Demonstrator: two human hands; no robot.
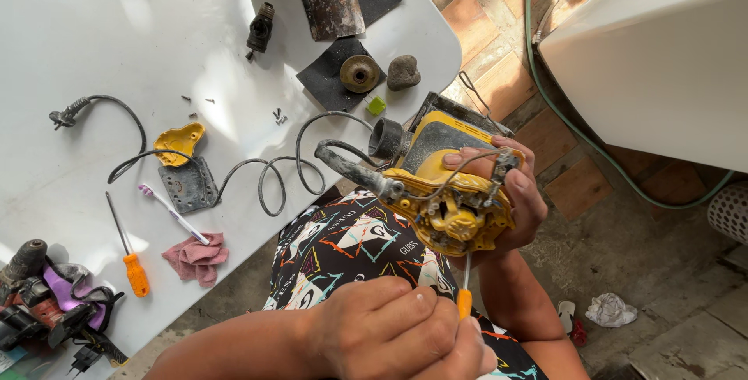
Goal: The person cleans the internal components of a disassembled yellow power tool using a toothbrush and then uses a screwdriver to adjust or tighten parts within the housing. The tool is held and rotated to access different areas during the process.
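Head view: the yellow power tool (452,201), its housing open and its inner parts bare, is held up over the person's lap, just off the near edge of the white worktop (93,37). The right hand (518,197) cups it from the far side and beneath, fingers wrapped over the top edge and a thumb pressed on the dark upper face, so that hand is clenched around the tool body. The left hand (397,337) sits below and nearer the camera, closed around the orange handle of a thin screwdriver (465,283); its shaft rises almost straight up into the underside of the tool. The tool's long axis runs roughly from lower right to upper left, with its dark round nozzle (386,138) pointing towards the worktop and its grey cable (273,181) looping away onto the surface. On the worktop lie a second orange screwdriver (128,251), a pink rag (196,258), a yellow cover piece (179,142) and loose screws (276,115).
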